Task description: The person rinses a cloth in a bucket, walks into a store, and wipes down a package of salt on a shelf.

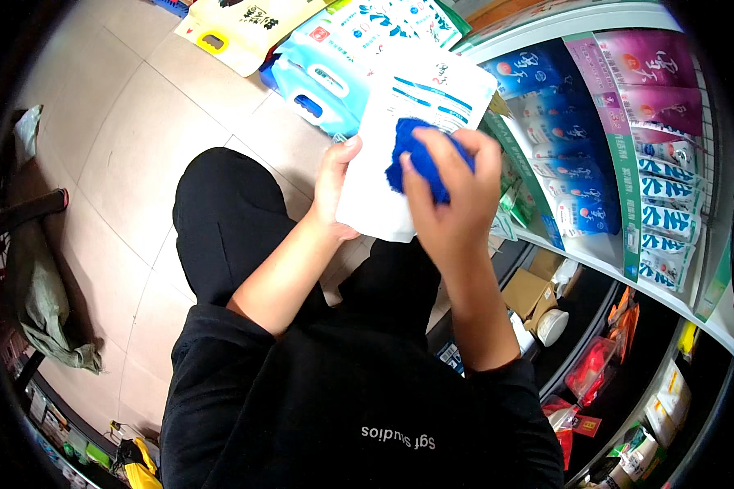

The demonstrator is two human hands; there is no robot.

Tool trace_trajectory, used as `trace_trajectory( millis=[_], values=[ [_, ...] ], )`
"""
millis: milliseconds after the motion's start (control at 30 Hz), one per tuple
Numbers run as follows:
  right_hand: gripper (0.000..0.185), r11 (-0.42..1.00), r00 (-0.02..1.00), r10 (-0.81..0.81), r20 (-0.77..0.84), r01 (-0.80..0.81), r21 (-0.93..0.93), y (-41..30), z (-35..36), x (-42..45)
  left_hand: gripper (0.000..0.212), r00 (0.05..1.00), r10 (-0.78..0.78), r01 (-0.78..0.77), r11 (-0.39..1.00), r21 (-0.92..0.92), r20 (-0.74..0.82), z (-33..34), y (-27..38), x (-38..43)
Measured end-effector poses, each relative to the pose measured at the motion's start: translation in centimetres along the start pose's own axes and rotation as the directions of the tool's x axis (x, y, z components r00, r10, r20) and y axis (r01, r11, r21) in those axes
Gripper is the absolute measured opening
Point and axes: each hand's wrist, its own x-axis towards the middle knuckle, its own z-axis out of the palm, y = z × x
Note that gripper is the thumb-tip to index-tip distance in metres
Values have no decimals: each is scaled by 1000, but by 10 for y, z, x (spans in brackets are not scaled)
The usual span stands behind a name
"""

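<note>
A white plastic pouch [374,205] with blue stripes and printed writing is held tilted in front of me. My left hand [337,183] grips its left lower edge, thumb on the front face. A crumpled blue cloth [427,160] is pressed on the pouch's face under my right hand [459,189], whose fingers are bent over it and slightly blurred. Just beyond the pouch, a light blue bag with handle cut-outs [318,79] lies on the tiled floor, and a cream-yellow bag [238,36] is beside it.
White shelving with green price strips [625,202] curves along the right, holding blue pouches [578,147] and purple pouches [660,73]. Lower right are a cardboard box [526,292] and darker shelves of packets. A greyish-green sack [46,305] is at the left. Pale floor tiles [134,122] show ahead-left.
</note>
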Motion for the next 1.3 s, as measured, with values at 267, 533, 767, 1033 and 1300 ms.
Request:
trace_trajectory(
  millis=[267,533,767,1033,1300],
  values=[
    [30,978,996,75,47,-83,190,-17,-24,-31,80,982,90,-73,992,-107,165,-11,8,3],
    [28,916,966,256,40,-255,310,-18,-22,-39,76,987,57,-23,975,-221,150,-15,6,3],
    [25,744,825,564,-17,-499,445,-9,-16,-32,73,972,-39,118,932,-344,230,-26,2,-6],
    [23,544,688,726,9,-582,604,16,-35,-18,71,945,-136,237,912,-335,297,-21,5,-14],
    [26,378,708,693,139,-520,766,10,-56,-36,75,966,19,50,965,-257,259,-12,5,-6]
  ],
)
